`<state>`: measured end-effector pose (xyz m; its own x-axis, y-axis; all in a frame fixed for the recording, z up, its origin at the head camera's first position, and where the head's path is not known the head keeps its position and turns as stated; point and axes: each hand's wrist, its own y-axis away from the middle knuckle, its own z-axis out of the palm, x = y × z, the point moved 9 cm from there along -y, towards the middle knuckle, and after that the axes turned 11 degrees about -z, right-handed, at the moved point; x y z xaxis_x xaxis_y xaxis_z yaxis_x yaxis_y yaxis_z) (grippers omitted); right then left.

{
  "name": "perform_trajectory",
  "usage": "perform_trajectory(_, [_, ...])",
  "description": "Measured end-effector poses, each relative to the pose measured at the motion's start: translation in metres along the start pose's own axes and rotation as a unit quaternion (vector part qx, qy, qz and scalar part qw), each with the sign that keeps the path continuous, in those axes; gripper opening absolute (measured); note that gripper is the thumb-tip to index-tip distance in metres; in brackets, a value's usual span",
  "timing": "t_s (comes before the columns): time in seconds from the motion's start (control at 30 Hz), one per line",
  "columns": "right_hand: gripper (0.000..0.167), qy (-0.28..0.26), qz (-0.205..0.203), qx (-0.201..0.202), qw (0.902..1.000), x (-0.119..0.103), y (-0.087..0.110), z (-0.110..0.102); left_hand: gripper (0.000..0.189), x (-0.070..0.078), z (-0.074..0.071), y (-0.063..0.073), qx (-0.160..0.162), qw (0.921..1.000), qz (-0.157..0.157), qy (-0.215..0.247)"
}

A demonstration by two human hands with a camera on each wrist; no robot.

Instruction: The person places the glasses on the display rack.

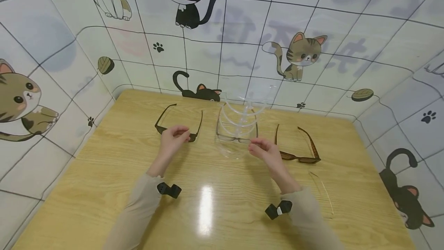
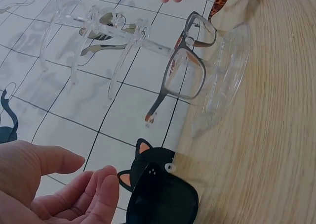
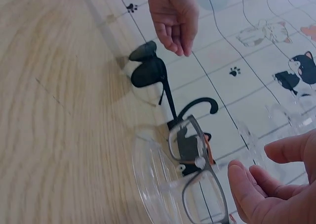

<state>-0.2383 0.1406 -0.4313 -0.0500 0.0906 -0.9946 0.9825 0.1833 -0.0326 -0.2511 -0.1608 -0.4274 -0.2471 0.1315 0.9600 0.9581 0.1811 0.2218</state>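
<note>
A clear plastic display stand (image 2: 232,70) with several curved tiers stands at the table's back middle. Grey-framed eyeglasses (image 1: 226,138) sit on its lowest tier, lenses facing the person. My right hand (image 1: 269,155) hovers by their right end, thumb and fingers apart in the right wrist view, holding nothing. Black sunglasses (image 3: 148,74) lie to the left with their temples unfolded. Above them is my left hand (image 1: 173,139), hiding part of the lenses in the head view; the left wrist view shows a gap between its thumb and loosely bent fingers.
Brown tortoiseshell sunglasses (image 1: 308,160) lie right of the stand, temples unfolded toward the back. Nearer the person on that side is a thin, wire-like item (image 1: 327,193), hard to make out. A cat-print covering (image 1: 243,22) rises behind the wooden table (image 1: 104,157).
</note>
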Motion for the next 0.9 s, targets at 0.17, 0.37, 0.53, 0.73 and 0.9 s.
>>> perform_trajectory(0.17, [0.035, 0.002, -0.016, -0.019, 0.9997, -0.003, 0.002, 0.016, 0.024, -0.006, -0.013, 0.001, 0.003, 0.9999, -0.004, 0.015])
perform_trajectory(0.37, [0.033, -0.006, -0.029, -0.031, 0.9991, -0.007, 0.001, 0.035, 0.025, -0.011, -0.034, 0.003, 0.017, 0.9998, -0.006, -0.01])
perform_trajectory(0.53, [0.032, -0.011, -0.038, -0.044, 0.9983, -0.01, -0.002, 0.049, 0.025, -0.017, -0.053, 0.004, 0.032, 0.9988, -0.013, -0.035])
perform_trajectory(0.73, [0.03, -0.032, -0.054, -0.061, 0.9962, -0.013, -0.008, 0.07, 0.025, -0.019, -0.075, 0.003, 0.056, 0.9973, -0.01, -0.047])
perform_trajectory(0.9, [0.029, -0.035, -0.035, -0.067, 0.9965, -0.01, -0.012, 0.087, 0.027, -0.024, -0.092, -0.002, 0.072, 0.9959, -0.018, -0.052])
